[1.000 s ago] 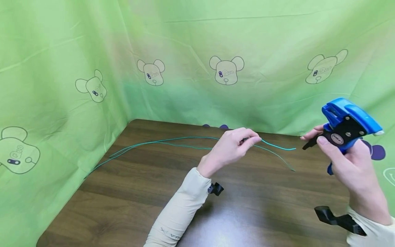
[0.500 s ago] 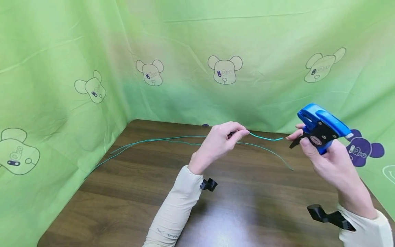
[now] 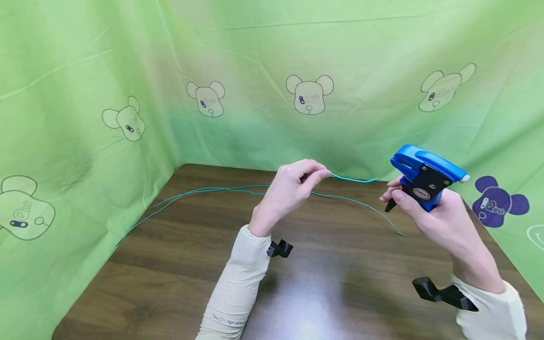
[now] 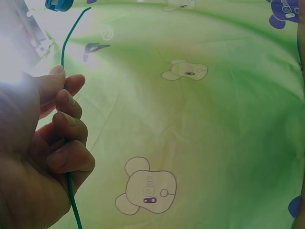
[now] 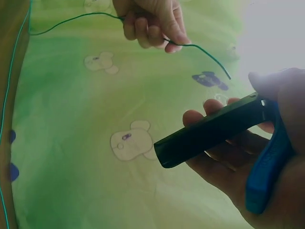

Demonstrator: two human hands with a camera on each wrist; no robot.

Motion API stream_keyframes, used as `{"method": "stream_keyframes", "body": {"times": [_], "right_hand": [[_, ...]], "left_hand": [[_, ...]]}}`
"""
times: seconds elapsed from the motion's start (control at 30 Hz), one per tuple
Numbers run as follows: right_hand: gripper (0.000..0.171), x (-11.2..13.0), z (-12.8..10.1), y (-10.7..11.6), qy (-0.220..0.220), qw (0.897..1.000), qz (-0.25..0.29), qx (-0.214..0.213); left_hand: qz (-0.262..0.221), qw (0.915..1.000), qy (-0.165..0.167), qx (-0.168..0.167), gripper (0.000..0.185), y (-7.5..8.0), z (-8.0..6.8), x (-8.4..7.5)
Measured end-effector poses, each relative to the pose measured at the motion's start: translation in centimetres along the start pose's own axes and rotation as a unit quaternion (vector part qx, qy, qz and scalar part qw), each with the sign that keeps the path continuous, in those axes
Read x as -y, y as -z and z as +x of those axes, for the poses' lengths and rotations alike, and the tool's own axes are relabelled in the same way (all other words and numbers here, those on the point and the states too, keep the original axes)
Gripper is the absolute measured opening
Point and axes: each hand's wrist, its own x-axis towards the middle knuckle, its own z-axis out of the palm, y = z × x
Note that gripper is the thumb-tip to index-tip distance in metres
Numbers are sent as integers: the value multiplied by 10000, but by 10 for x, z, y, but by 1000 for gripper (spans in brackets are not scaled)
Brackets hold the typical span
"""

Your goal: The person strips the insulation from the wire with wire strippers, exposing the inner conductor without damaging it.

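My left hand (image 3: pixel 289 189) pinches a thin green wire (image 3: pixel 350 179) between thumb and fingertips, held above the table. In the left wrist view the wire (image 4: pixel 64 50) runs through the curled fingers, and its free end bends past the thumb. My right hand (image 3: pixel 450 226) grips a blue and black wire stripper (image 3: pixel 429 167), head upward. The right wrist view shows the stripper's black handle (image 5: pixel 205 131) lying across the fingers and a blue handle (image 5: pixel 269 176) against the palm. A small gap separates the wire's end from the stripper's head.
The wire's other length (image 3: pixel 359 201) lies curved on the brown wooden table (image 3: pixel 170 283) and reaches its left edge. Green cloth (image 3: pixel 255 47) with bear prints encloses the back and sides. A black wrist mount (image 3: pixel 280 248) sits on the left sleeve, another (image 3: pixel 444 295) on the right.
My right hand has brought the stripper leftward, its head now more upright. My left hand has shifted left and slightly up with the wire. The gap between wire end and stripper has narrowed.
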Motion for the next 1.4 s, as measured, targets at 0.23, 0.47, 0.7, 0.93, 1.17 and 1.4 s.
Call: {"method": "stream_keyframes", "body": {"times": [0.23,0.47,0.7,0.93,1.17,1.4], "right_hand": [[15,3,10,-10,-219,9988,-392,219],[16,-4,11,-12,-39,9995,-31,327],[11,-3,9,-16,-533,9978,-276,287],[12,-7,8,-18,-650,9967,-172,447],[16,-13,9,-20,-451,9960,125,755],[16,-13,10,-23,-415,9946,161,939]], "left_hand": [[-128,9999,51,-101,12,8,-1,0],[-179,9997,68,-158,11,13,-2,-1],[-268,9992,176,-224,10,19,-4,-2],[-301,9991,103,-284,11,23,-5,-2],[-260,9992,73,-307,12,23,-5,-1],[-193,9994,125,-276,17,25,-6,-2]]}}
